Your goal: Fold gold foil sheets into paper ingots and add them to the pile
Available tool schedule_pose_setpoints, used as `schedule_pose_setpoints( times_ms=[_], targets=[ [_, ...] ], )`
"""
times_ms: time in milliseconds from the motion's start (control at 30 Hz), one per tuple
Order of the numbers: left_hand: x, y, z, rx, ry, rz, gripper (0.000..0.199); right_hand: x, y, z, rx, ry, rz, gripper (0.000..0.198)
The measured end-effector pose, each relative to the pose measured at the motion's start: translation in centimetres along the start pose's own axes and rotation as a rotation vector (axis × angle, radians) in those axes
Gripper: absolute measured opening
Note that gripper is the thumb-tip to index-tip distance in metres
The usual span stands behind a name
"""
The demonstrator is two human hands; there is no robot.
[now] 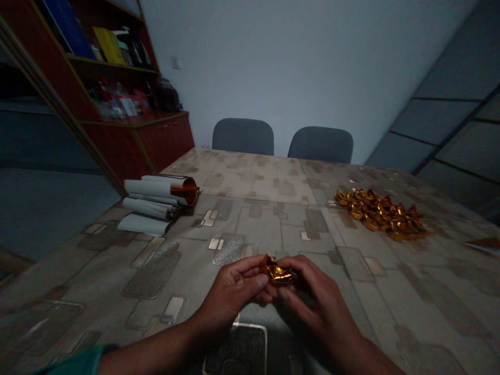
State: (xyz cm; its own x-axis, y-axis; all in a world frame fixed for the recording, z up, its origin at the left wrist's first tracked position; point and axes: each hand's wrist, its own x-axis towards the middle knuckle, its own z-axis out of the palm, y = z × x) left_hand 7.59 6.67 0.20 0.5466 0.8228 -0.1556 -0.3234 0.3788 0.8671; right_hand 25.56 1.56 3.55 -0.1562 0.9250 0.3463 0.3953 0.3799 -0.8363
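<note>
Near the front middle of the table, a small folded piece of shiny gold foil paper (280, 274) is held between both of my hands. My left hand (240, 281) grips its left end, thumb in front and fingers behind. On its right end, my right hand (312, 289) closes with thumb and fingers. The underside of the foil piece is hidden by my fingers. Over to the right lies a cluster of similar folded gold foil pieces (380, 212), set close together. Rolled or curled sheets (156, 200), whitish outside and gold-orange inside, are stacked at the left.
The table (265, 177) wears a patterned cover. Two grey chairs (242, 136) stand behind its far edge. At the right edge lies a flat gold-and-white piece (484, 245). A reddish wooden cabinet (164, 146) with loaded shelves stands at the back left.
</note>
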Motion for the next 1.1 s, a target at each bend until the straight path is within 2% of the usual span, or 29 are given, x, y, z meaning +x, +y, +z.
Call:
schedule_pose_setpoints(
  times_ms=[100, 200, 300, 433, 667, 833, 867, 933, 1033, 1100],
  targets=[
    [0.0, 0.0, 0.0, -0.038, -0.011, -0.016, 0.047, -0.1, 0.0, 0.1, 0.042, 0.03, 0.061, 0.016],
    [-0.2, 0.2, 0.2, -0.023, -0.044, -0.012, 0.047, -0.1, 0.1, 0.2, -0.002, 0.024, -0.02, 0.011],
    [-0.2, 0.3, 0.3, 0.025, -0.079, 0.0, 0.042, -0.1, 0.2, 0.2, -0.053, 0.005, -0.08, 0.016],
    [0.0, 0.2, 0.1, 0.047, -0.096, -0.004, 0.042, 0.0, 0.3, 0.2, -0.074, -0.009, -0.069, 0.018],
    [0.0, -0.2, -0.1, -0.1, -0.069, -0.039, 0.045, -0.5, 0.3, 0.1, 0.018, 0.017, -0.009, 0.032],
    [-0.4, 0.5, 0.3, -0.202, -0.125, -0.069, 0.039, -0.7, 0.2, -0.8, -0.048, -0.035, -0.15, 0.028],
    [-0.4, 0.6, 0.4, -0.225, -0.15, -0.083, 0.037, -0.7, 0.2, -0.8, -0.002, -0.028, -0.137, 0.025],
    [-0.5, 0.8, 0.5, -0.253, -0.21, -0.104, 0.035, -0.8, 0.2, -0.6, 0.209, -0.01, 0.005, 0.016],
    [-0.4, 0.6, 0.4, -0.228, -0.272, -0.108, 0.04, -0.8, 0.7, 0.1, 0.638, -0.043, 0.316, 0.022],
    [-0.3, 0.4, 0.2, -0.192, -0.28, -0.106, 0.043, -0.7, 1.1, 0.5, 0.808, -0.118, 0.409, 0.026]
  ],
)
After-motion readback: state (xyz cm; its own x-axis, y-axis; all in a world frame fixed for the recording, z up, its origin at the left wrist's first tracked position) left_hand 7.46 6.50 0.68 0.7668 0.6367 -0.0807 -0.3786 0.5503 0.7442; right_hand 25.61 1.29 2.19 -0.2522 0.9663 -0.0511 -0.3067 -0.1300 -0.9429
